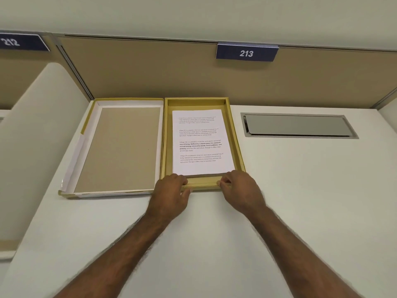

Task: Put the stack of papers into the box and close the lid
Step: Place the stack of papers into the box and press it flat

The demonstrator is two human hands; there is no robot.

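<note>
A shallow yellow box [236, 138] lies on the white desk, its long side pointing away from me. Inside it lies the stack of papers [200, 143], white, with printed text on the top sheet. The box's lid [120, 147] lies upside down just left of the box, showing a grey-brown inner face and white walls. My left hand [171, 190] rests at the box's near left corner, fingers curled over the near wall and touching the stack's edge. My right hand [238, 186] is at the near right corner, its fingertips pinching the near wall and the paper edge.
A grey metal cable flap [298, 125] is set into the desk to the right of the box. A tan partition [150, 72] with a blue "213" sign [246, 53] stands behind. A white curved divider [32, 136] rises on the left.
</note>
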